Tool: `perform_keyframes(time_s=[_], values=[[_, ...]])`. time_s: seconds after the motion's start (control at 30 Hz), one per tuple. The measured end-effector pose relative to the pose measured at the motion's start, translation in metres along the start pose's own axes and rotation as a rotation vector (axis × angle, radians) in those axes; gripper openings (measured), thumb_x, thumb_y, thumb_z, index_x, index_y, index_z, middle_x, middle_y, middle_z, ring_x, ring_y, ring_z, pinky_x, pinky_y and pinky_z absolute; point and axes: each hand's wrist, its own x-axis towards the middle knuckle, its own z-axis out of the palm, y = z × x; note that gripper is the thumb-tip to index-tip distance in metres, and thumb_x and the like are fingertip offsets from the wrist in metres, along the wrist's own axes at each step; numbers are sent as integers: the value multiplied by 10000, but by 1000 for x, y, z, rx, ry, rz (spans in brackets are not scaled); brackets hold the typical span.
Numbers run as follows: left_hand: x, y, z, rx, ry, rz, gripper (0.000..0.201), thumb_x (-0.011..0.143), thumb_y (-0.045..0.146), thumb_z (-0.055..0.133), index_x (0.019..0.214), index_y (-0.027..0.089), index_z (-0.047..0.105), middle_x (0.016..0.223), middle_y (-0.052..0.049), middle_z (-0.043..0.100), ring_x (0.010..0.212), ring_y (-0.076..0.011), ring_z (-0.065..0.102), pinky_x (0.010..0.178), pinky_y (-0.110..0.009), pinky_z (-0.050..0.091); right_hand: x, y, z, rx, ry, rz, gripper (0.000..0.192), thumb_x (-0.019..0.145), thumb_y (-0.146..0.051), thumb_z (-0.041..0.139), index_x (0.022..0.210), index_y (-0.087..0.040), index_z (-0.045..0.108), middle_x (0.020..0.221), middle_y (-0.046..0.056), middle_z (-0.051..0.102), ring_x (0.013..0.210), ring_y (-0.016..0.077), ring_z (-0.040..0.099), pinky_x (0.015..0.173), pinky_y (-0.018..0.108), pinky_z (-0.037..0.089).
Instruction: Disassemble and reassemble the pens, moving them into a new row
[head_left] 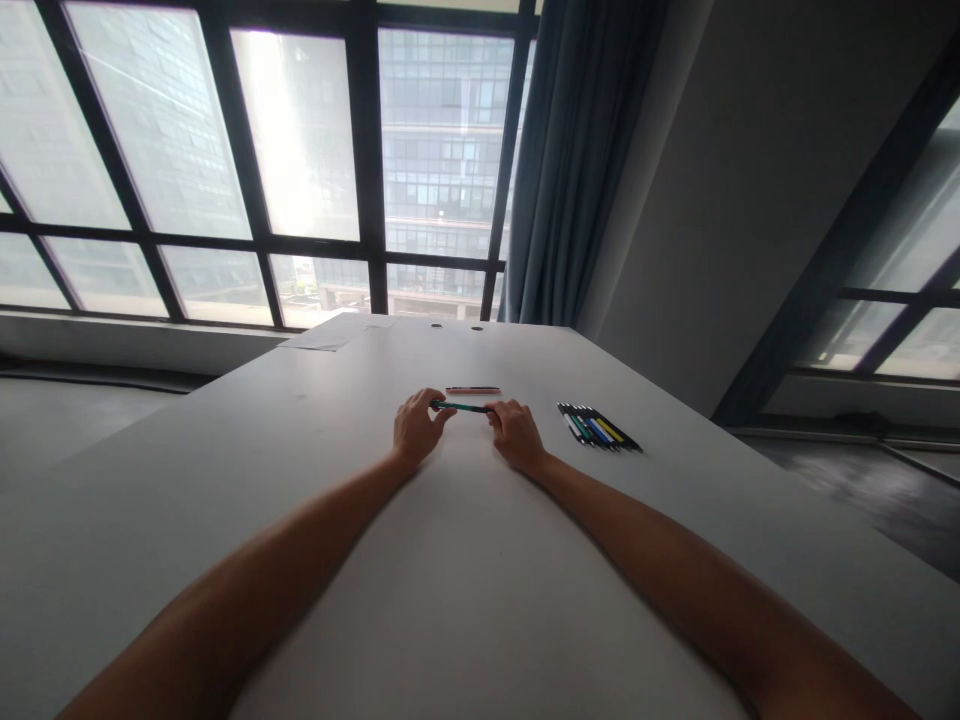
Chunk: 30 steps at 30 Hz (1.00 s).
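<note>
Between my two hands a slim teal pen with dark ends (466,407) lies crosswise. My left hand (418,428) pinches its left end between thumb and fingers. At the other end, the fingers of my right hand (516,432) are closed on the dark tip. Just beyond the held pen, a pinkish-red pen (472,390) rests flat on the white table (480,580), roughly parallel to it. To the right of my right hand several pens (598,428) lie side by side in a slanted row, with white, green, blue and yellow barrels and black ends.
Sheets of paper (322,338) lie at the table's far left corner. Two dark round holes (477,329) sit near the far edge. Behind stand large windows (442,150) and a blue-grey curtain (570,170), with a grey wall to the right.
</note>
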Motion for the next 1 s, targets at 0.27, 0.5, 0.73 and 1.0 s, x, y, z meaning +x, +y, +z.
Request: perform_keyframes(time_s=[0.27,0.5,0.73,1.0], values=[[3,-6,7,-221,192,128,167,847,332,613,940,195,637,792,-22,640,680,-142,526,690,-280,440,0,1,4,7,-6,38,254,920,-122,423,1086,-169,609,961,69,673,944,213,538,799,312,320],[4,-8,9,-381,156,71,234,922,297,455,982,178,647,789,-35,688,725,-147,597,681,-261,446,3,16,8,116,85,-13,271,883,-85,462,1085,-178,617,914,57,669,931,215,545,822,318,362],[4,-10,9,-396,74,-110,392,913,432,417,757,175,668,611,8,640,509,-110,480,544,-235,354,7,33,9,311,155,-83,220,912,-128,446,1046,-206,603,830,19,643,874,183,560,821,288,411],[2,-6,5,-422,39,-89,481,902,490,404,642,169,652,520,20,564,487,-103,437,550,-236,342,6,32,13,297,42,-49,269,902,-77,431,1033,-204,629,792,18,641,819,175,559,771,275,419]])
